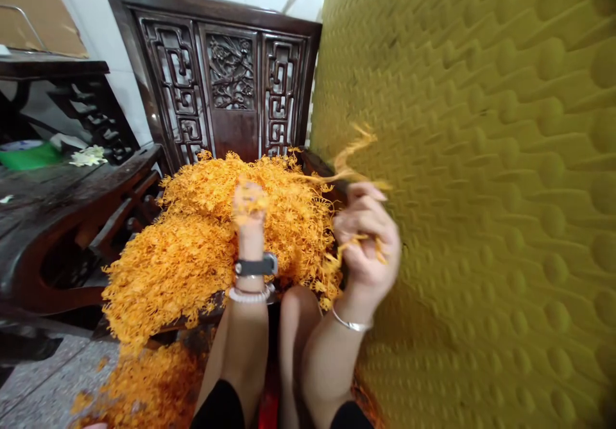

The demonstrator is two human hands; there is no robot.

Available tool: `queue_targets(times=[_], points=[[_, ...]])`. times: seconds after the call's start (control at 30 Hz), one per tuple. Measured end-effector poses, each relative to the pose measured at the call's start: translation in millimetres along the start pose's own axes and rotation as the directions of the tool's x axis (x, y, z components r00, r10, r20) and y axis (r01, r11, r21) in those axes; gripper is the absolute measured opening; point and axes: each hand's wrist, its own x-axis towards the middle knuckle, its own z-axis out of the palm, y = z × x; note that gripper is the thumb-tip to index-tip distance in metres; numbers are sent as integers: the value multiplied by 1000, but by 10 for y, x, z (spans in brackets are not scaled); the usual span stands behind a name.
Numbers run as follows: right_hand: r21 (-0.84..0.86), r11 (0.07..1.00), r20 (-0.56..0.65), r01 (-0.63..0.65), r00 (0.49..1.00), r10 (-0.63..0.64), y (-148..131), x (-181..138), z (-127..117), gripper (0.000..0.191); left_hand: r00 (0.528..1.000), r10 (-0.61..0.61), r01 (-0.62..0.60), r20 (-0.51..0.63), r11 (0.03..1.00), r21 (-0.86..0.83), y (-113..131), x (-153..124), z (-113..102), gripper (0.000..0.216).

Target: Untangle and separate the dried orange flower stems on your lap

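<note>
Some orange strands [343, 248] sit clasped in the curled right hand [368, 236], likely to stop them slipping — while the left hand [249, 201], its grip too blurred to tell, is over the orange pile [192, 249] at the right hand's nine o'clock, seemingly placed for easy reach.

- I see a dark carved wooden surface [235, 135], heaped with an orange stringy pile [178, 256].
- At left, my view shows a dark side table [29, 192] bearing a green item [33, 158] and white flower [89, 155].
- Near left, grey speckled floor [33, 384], loose orange strands [149, 384].
</note>
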Motion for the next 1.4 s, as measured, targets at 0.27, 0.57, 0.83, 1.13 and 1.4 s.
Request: queue_targets(times=[0.27, 0.57, 0.83, 1.13, 1.4], points=[[-571, 647, 96, 506, 824, -559, -14, -306, 434, 33, 974, 84, -118, -209, 980, -160, 404, -104, -273, 45], [-752, 529, 127, 393, 874, -469, 132, 122, 76, 18, 982, 121, -162, -146, 934, -318, 632, -289, -259, 26], [-820, 422, 126, 388, 840, -528, 332, 372, -149, 11, 968, -135, 205, 213, 915, -349, 757, -314, -108, 27], [-752, 528, 193, 395, 897, -397, 575, 527, -356, 11, 995, -50, 54, 89, 998, -42, 652, -356, 234, 47], [-754, 597, 74, 273, 939, -336, 669, 564, -458, 9, 986, 154, -134, -58, 956, 262, 614, -342, 400, 26]])
